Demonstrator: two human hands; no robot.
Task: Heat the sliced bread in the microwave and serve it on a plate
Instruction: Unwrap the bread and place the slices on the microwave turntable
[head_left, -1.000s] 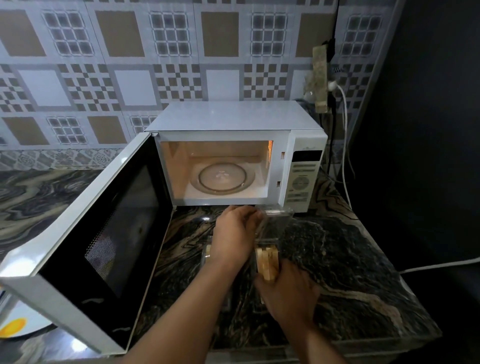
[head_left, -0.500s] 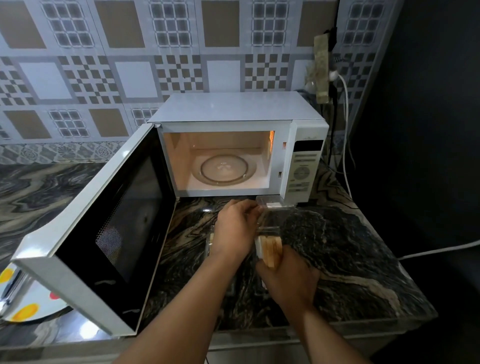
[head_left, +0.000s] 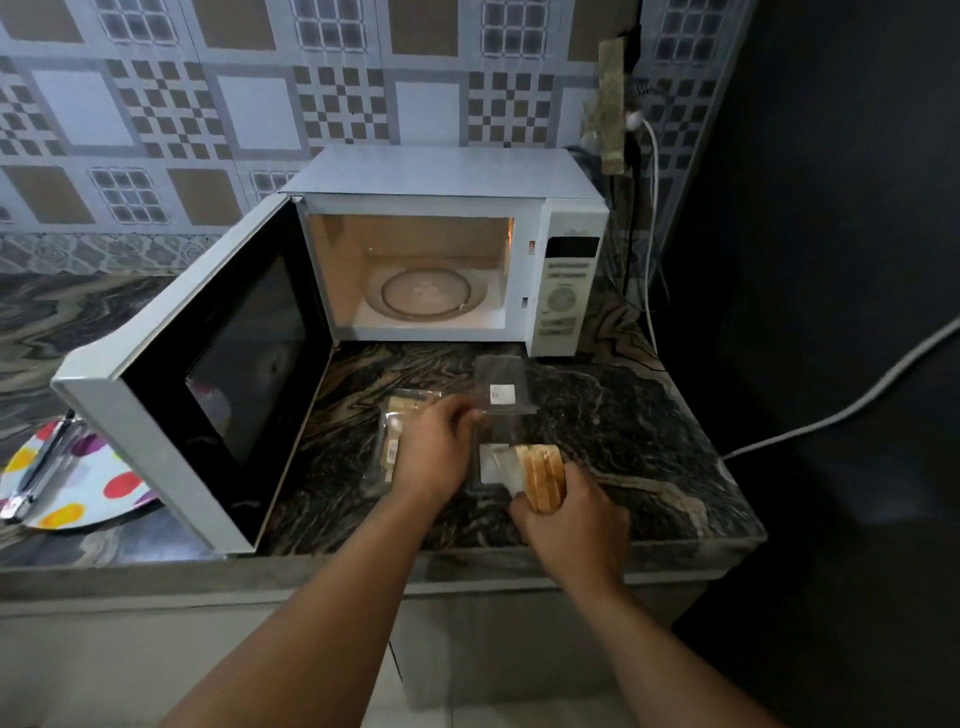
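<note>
My right hand grips a stack of bread slices just above the counter, in front of the microwave. My left hand pinches the clear plastic bread bag, which stretches from the slices toward the microwave. A second clear pack with bread lies on the counter, partly under my left hand. The white microwave stands at the back with its door swung wide to the left. Its glass turntable holds nothing. A white plate with coloured dots sits at the far left.
Metal tongs rest on the dotted plate. The dark marbled counter ends at a front edge just below my hands and a right edge near a dark wall. A white cable runs off to the right.
The camera has pulled back and risen. My right hand has drawn the bread slices further out of the bag while my left hand keeps hold of the plastic.
</note>
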